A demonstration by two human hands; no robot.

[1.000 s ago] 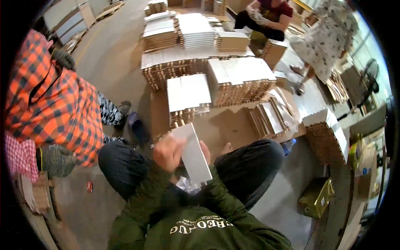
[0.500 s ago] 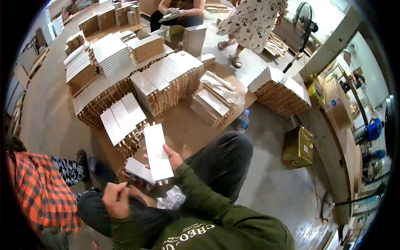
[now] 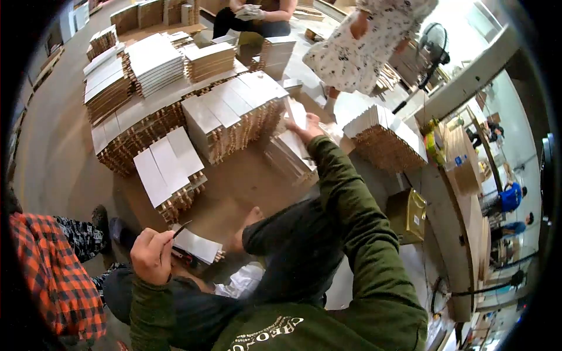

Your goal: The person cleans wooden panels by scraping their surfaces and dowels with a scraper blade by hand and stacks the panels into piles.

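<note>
My left hand (image 3: 152, 256) is closed in a pinch over my left leg. From its fingers juts a thin dark stick-like tool (image 3: 182, 228), whose exact kind I cannot make out. Stretched far forward, my right hand (image 3: 307, 130) grips a white rectangular board (image 3: 297, 112) just above a low stack of boards (image 3: 288, 155). Part of that board is hidden behind the fingers. By my feet lies another white board (image 3: 202, 245) with wooden pegs at its end, and crumpled white material (image 3: 243, 281) rests beside my legs.
Stacks of pegged white boards (image 3: 170, 164) stand on the brown sheet (image 3: 234, 196). Another stack (image 3: 386, 137) is to the right, near a gold box (image 3: 407, 216) and a fan (image 3: 432, 47). A person in a checked shirt (image 3: 52, 275) sits left; others are ahead.
My right hand has moved forward and away from my lap with the white board, to the low stack. The left hand rose slightly, and a thin dark tool now shows in it.
</note>
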